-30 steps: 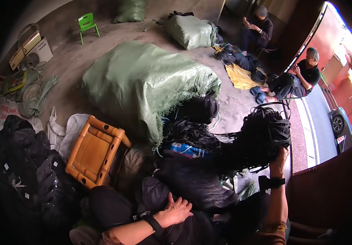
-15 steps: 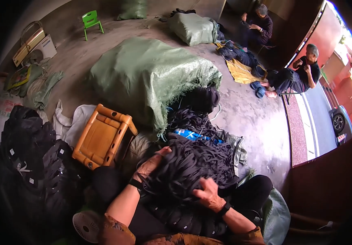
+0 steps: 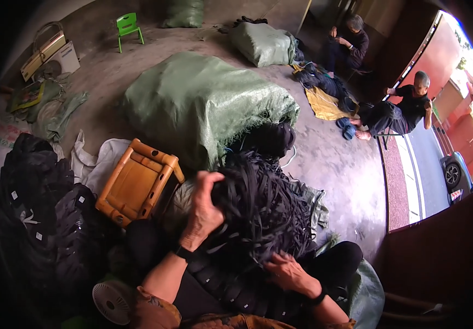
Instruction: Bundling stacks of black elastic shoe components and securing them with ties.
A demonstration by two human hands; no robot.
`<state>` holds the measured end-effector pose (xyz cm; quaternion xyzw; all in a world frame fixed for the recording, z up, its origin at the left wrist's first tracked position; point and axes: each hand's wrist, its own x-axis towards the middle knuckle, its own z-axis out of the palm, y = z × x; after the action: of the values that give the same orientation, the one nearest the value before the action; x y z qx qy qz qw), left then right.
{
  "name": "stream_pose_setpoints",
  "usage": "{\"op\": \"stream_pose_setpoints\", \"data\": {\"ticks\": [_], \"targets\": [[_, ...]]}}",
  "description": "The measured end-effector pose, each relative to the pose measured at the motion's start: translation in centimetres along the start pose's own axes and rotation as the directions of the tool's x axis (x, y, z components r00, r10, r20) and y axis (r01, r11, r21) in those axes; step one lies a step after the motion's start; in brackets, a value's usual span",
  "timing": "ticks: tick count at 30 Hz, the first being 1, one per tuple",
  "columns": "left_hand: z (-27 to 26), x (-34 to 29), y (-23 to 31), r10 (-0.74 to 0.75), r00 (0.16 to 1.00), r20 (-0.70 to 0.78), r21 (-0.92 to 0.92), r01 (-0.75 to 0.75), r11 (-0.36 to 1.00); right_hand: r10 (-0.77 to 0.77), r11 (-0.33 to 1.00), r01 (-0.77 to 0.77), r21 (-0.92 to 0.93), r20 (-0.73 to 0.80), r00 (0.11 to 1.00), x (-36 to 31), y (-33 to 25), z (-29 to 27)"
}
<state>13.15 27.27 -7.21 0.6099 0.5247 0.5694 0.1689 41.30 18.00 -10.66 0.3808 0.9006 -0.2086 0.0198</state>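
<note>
A large tangled heap of black straps (image 3: 261, 205) lies in front of me, over my lap and the floor beyond. My left hand (image 3: 203, 211) is at the heap's left side, thumb raised, its other fingers partly hidden among the straps it grips. My right hand (image 3: 291, 272) is at the lower right edge, palm down, with loosely stretched, slightly blurred fingers touching the straps. Across my lap, below the heap, lie several black padded pieces (image 3: 231, 288) with small white tags.
A bamboo stool (image 3: 132, 183) stands left of the heap, beside piled black goods (image 3: 41, 214). A small white fan (image 3: 112, 302) is at lower left. Beyond is a big green woven sack (image 3: 192, 104). Two people (image 3: 351, 44) sit at the far right, one by the doorway.
The strap heap has shifted up and away, covering the blue piece that showed behind it. My left hand has risen; my right hand has moved slightly down and its fingers have loosened.
</note>
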Motion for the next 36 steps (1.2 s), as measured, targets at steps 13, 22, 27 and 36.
{"op": "stream_pose_setpoints", "data": {"ticks": [13,22,27,36], "targets": [[-2.8,0.8,-2.5,-0.464,0.886,0.019,-0.836,0.268,0.479,0.263,0.937,-0.056,0.345,-0.59,0.764,7.1,0.5,-8.3],[-9.0,1.2,-5.2,-0.432,0.886,-0.168,-0.905,0.035,0.424,0.14,0.99,-0.138,0.028,-0.114,0.984,21.8,4.8,0.1],[-10.0,1.2,-3.9,-0.438,0.887,-0.149,-0.925,0.031,0.378,0.357,0.914,-0.327,0.24,-0.094,0.929,20.2,4.2,-1.7],[-3.5,-0.4,-5.0,-0.249,0.858,0.449,0.142,0.206,0.968,0.689,0.319,0.41,0.854,-0.507,0.519,7.3,8.7,-10.9]]}}
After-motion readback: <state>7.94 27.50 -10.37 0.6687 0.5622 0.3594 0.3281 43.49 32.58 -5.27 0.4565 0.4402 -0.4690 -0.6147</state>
